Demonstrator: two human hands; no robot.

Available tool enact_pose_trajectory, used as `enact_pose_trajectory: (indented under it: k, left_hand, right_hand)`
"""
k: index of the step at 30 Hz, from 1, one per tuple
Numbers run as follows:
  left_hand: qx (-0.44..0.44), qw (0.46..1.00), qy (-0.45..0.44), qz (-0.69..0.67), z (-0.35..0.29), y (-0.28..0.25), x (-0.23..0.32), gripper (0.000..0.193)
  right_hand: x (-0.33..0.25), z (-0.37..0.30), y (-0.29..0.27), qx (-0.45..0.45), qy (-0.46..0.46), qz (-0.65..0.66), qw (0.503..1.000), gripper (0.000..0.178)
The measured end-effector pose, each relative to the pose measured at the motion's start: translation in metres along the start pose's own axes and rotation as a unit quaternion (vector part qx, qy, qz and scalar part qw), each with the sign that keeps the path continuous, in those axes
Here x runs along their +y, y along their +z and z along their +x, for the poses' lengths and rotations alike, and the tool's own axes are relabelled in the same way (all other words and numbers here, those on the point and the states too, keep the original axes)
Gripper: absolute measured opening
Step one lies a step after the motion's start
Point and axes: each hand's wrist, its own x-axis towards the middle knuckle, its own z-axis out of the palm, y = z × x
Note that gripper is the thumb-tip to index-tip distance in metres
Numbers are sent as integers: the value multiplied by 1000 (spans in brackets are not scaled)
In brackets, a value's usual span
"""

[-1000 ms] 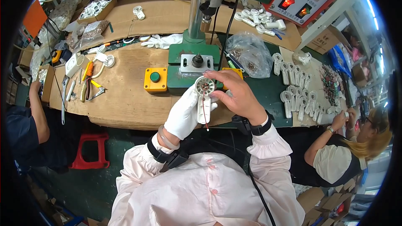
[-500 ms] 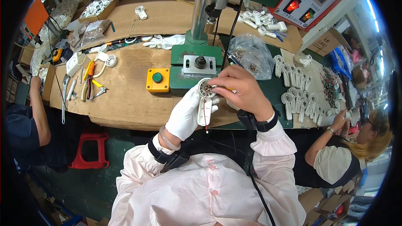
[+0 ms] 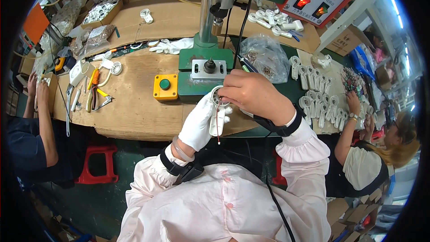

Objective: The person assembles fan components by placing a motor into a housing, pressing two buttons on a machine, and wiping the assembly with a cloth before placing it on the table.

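My left hand [image 3: 195, 123], in a white glove, is closed around a white plastic fan housing [image 3: 216, 127] with a round ring head and a short handle. A thin red wire [image 3: 218, 127] runs from the ring down the handle and hangs past its end, tipped by a small white connector. Over the ring, my bare right hand [image 3: 253, 93] has its fingers pinched together inside the opening; they hide whatever is between them. Just beyond my hands stands a green press with a dark round fixture [image 3: 209, 66] on its metal plate.
A yellow box with a green button [image 3: 165, 85] sits left of the press. Pliers and cutters [image 3: 95, 89] lie farther left. To the right are a clear bag of small parts [image 3: 264, 60] and rows of white fan housings [image 3: 320, 103]. Co-workers sit on both sides.
My right hand has rolled over the ring, its fingers now covering more of the opening. The housing has shifted slightly left in view. The right-hand co-worker's hand has reached toward the wires.
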Motion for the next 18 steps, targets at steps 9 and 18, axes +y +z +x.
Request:
enact_pose_trajectory:
  k: [9, 18]
  left_hand:
    - [0, 1000, -13, -3, 1, 1, 1, 49]
    - [17, 1000, -15, 12, 2, 7, 3, 48]
  right_hand:
    - [2, -1, 0, -2, -22, 17, 1000, 17]
    - [2, -1, -1, 1, -29, 32, 999, 16]
